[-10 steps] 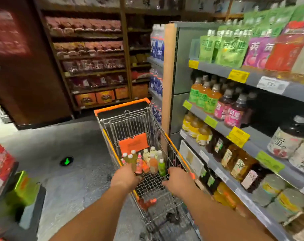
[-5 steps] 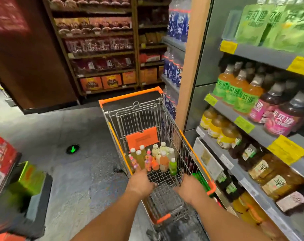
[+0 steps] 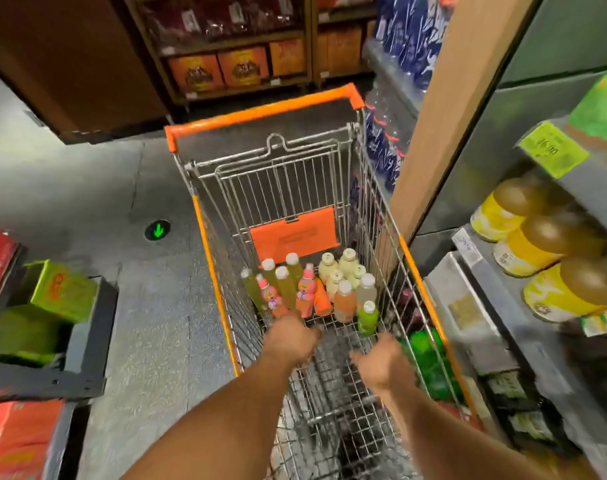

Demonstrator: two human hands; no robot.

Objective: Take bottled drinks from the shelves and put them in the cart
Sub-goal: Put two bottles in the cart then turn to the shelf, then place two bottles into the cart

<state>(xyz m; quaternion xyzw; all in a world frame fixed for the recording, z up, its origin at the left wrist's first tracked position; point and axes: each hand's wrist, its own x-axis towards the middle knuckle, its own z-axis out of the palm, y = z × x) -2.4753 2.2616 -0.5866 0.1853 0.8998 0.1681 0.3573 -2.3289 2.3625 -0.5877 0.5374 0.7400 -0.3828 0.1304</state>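
Note:
The wire cart [image 3: 361, 188] with orange trim stands in front of me, its orange handle bar [image 3: 260, 116] at the far end. Several bottled drinks [image 3: 316, 289], green, pink, orange and pale, stand in its far half. My left hand [image 3: 290, 341] is curled at the cart's near wire rim and seems to grip it. Over the basket beside it, my right hand [image 3: 381, 362] is blurred, thumb and fingers spread, with nothing seen in it. Round yellow-labelled bottles [image 3: 537, 247] sit on the shelf to my right.
Grey shelving [image 3: 475, 306] with price tags runs close along the cart's right side, and blue-labelled water bottles [image 3: 409, 39] stand beyond a tan end panel. Green and red boxes [image 3: 59, 289] sit on a low dark stand at left. Wooden shelves with goods close the far end.
My view has tilted down and closed in on the cart. The right hand's fingers have loosened from the near rim, while the left hand stays curled there.

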